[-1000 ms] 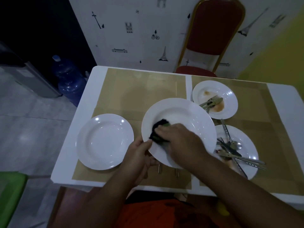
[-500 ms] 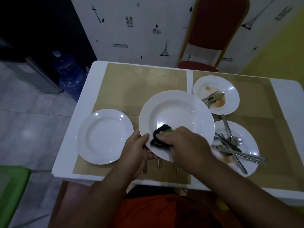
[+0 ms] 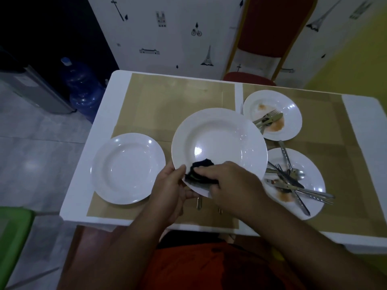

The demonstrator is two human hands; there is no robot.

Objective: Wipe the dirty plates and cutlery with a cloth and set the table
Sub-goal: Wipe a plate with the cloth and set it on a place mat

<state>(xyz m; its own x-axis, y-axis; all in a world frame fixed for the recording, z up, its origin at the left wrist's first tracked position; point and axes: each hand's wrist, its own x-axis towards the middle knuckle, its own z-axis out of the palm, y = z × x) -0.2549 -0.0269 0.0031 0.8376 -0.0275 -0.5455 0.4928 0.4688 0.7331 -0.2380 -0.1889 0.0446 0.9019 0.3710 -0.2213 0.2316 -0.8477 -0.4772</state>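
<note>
My left hand (image 3: 170, 191) grips the near rim of a large white plate (image 3: 219, 141), held tilted above the table. My right hand (image 3: 232, 185) presses a dark cloth (image 3: 201, 170) against the plate's near inner rim. A clean white plate (image 3: 127, 168) lies at the left. At the back right, a small plate (image 3: 272, 114) with orange stains carries a fork and knife (image 3: 268, 120). Near right, another stained plate (image 3: 303, 181) holds several pieces of cutlery (image 3: 293, 181). Handle ends of cutlery (image 3: 199, 204) show on the table under the held plate.
The white table (image 3: 88, 185) is covered with tan mats (image 3: 178, 101). A red chair (image 3: 272, 38) stands behind it at the wall. A blue water jug (image 3: 81, 88) sits on the floor at the left, and a green object (image 3: 12, 237) is at the near left.
My right hand has slid the cloth from the plate's left side down to its near rim. The view has shifted slightly.
</note>
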